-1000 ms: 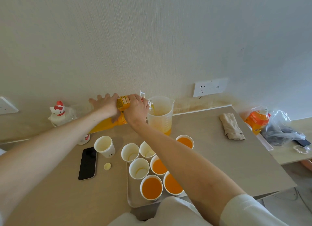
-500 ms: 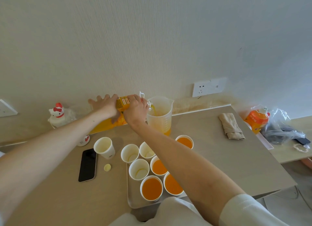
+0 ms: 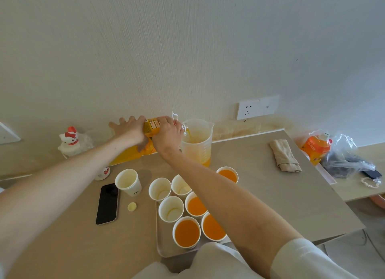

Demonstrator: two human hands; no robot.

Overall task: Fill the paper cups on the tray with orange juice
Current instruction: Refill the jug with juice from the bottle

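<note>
A large orange juice bottle [image 3: 127, 154] lies tipped to the right, its neck over a clear measuring jug [image 3: 196, 142] that holds some juice. My left hand [image 3: 129, 130] holds the bottle's body and my right hand [image 3: 167, 133] grips it near the neck. In front, a grey tray [image 3: 161, 240] carries several white paper cups: three filled with juice [image 3: 186, 233], the others empty [image 3: 170, 209]. Another filled cup [image 3: 227, 174] stands just behind the tray. My right forearm crosses over the cups.
An empty paper cup [image 3: 127, 181], a black phone [image 3: 108, 203] and a yellow bottle cap [image 3: 131, 206] lie left of the tray. A cat-shaped bottle [image 3: 69, 142] stands at the wall. A folded cloth [image 3: 284, 154], a second juice bottle [image 3: 316, 147] and a plastic bag [image 3: 348, 155] are at right.
Both hands keep the bottle tipped over the jug and juice keeps running in. Nothing else has visibly moved.
</note>
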